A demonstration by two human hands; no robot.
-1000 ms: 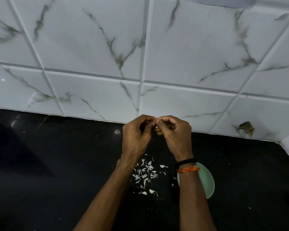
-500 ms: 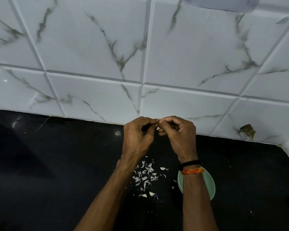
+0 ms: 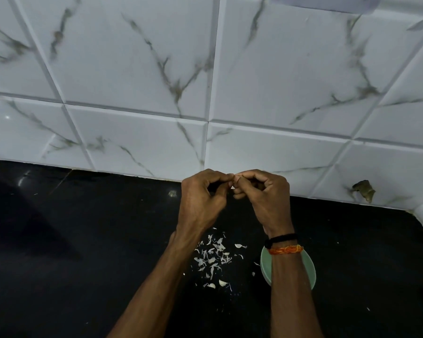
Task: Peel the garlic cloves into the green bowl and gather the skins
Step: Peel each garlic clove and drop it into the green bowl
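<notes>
I am looking down from a head-worn camera at a black countertop (image 3: 83, 240) that meets a white marble-veined tiled wall (image 3: 137, 76) at the far side.

My left hand (image 3: 200, 203) and right hand (image 3: 266, 198) are raised together above the counter, near the wall, fingertips meeting. Both have fingers curled, pinching a small garlic clove (image 3: 233, 185) between them; only a pale sliver of it shows at the point where the fingertips touch, so I cannot tell how much skin is left on it.

I judge the clove to be very light, firm but small enough to slip, with a papery, brittle skin that tears in flakes. The best hold seems to be at the clove's two ends: one hand steadying the body, the other's nail catching a loose edge of skin at the tip and drawing it away.

Below the hands, on the near part of the counter, lies a loose scatter of garlic skins (image 3: 214, 257), thin white flakes and curls, bright against the black surface. They would drift at a breath, so I would sweep them together gently, not pick them up one by one.

Just right of the skins sits the green bowl (image 3: 265, 264), pale mint, round, mostly hidden under my right forearm. I cannot see what it holds. A black band and an orange thread (image 3: 285, 250) circle the right wrist.
</notes>
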